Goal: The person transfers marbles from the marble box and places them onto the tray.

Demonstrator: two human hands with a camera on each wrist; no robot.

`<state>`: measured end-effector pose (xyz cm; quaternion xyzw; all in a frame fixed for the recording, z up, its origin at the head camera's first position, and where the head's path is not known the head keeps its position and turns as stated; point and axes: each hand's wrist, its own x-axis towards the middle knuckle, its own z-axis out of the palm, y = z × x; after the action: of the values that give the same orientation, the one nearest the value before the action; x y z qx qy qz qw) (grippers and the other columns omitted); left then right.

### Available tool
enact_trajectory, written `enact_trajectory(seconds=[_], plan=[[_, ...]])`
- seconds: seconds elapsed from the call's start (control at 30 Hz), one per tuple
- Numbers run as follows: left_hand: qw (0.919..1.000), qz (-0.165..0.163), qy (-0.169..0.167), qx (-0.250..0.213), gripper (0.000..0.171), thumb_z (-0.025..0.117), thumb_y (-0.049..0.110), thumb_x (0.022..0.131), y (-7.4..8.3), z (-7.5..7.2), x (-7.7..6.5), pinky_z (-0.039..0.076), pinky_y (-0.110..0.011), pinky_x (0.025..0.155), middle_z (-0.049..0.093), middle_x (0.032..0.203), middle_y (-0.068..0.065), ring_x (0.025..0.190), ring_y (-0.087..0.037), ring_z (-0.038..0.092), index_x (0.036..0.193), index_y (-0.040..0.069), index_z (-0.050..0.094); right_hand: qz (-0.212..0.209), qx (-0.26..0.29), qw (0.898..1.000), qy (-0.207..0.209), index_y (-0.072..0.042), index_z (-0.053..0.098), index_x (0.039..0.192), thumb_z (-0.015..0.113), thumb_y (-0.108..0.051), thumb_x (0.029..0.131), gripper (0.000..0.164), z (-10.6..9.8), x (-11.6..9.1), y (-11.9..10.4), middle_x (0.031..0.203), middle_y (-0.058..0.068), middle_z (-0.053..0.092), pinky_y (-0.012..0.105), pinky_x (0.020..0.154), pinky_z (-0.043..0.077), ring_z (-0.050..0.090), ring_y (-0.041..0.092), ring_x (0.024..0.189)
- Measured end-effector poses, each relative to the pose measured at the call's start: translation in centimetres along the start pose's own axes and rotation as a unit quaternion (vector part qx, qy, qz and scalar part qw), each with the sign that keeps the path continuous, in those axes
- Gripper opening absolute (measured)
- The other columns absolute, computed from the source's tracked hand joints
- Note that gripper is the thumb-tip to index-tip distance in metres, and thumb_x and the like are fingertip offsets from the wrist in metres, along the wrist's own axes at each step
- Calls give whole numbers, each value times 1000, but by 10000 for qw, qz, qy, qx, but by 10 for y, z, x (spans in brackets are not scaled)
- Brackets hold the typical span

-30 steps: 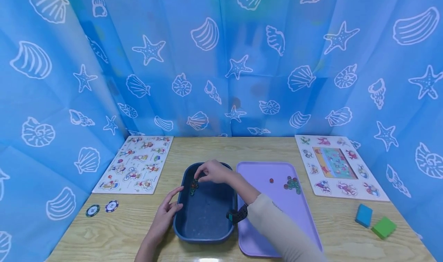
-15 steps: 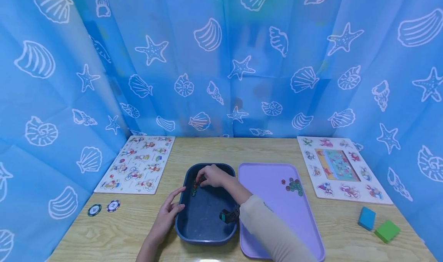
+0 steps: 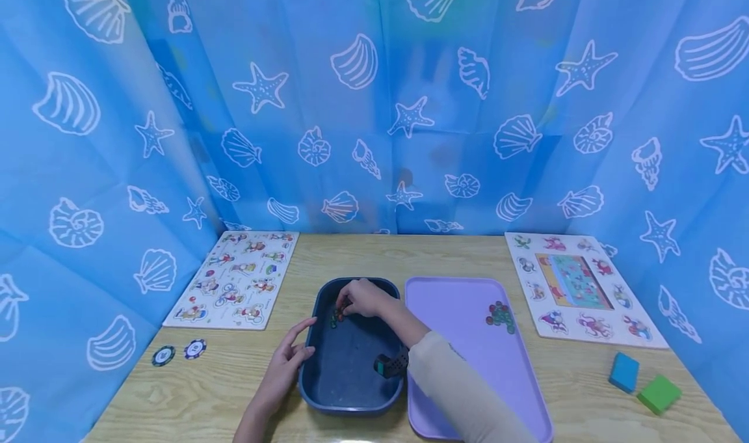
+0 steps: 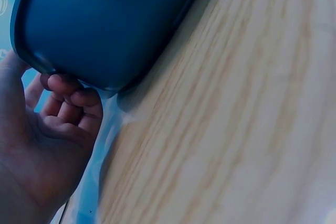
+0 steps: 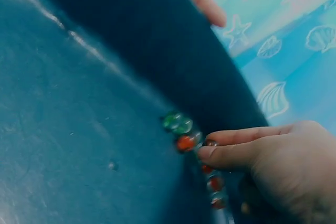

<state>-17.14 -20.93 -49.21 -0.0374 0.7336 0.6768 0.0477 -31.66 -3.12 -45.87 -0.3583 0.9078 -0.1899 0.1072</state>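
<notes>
Green and red glassy round beads (image 5: 185, 143) lie along one wall inside a dark blue, round-cornered bin (image 3: 351, 362), where the right hand (image 3: 363, 298), its grip nearly closed, pinches one between thumb and finger. The left hand (image 3: 283, 365) grips the bin's rim; on the flat lilac tray (image 3: 497, 368) alongside, similar beads (image 3: 499, 315) cluster.

Glassy red and green marbles (image 5: 185, 142) along the bin wall (image 5: 152, 40)
</notes>
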Motion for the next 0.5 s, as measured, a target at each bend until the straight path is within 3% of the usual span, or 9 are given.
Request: enact_trajectory(seconds=[0.1,0.23,0.37,0.5], plan=[[10000,-10,-9,41,46,49,15,88,-2,1,0,47,-29,73,62,105,-18,91,-23,59,131,29,40,-128,161,9997,91,-20,67,95,63,-20,83,13,-7,-6,-2,81,-7,60,21,60,39,48,7,63],[9999,-29,82,58,46,48,13,87,-2,2,1,47,-29,69,64,92,-15,81,-21,59,130,30,41,-305,770,9960,324,-16,67,99,61,-21,85,16,-26,-22,-5,79,0,64,21,55,39,51,14,59],[9998,1,186,37,47,48,9,86,-2,3,1,46,-27,64,57,73,-10,70,-18,56,127,32,43,-447,1019,9913,705,-15,67,101,60,-24,85,20,-46,-42,1,58,1,49,22,49,30,38,15,48],[9997,38,237,66,48,48,8,85,-2,3,1,44,-26,61,51,66,-5,64,-16,52,127,31,44,-375,1063,9877,1084,-17,67,99,61,-30,83,22,-60,-63,20,49,-4,30,24,47,25,25,12,44]])
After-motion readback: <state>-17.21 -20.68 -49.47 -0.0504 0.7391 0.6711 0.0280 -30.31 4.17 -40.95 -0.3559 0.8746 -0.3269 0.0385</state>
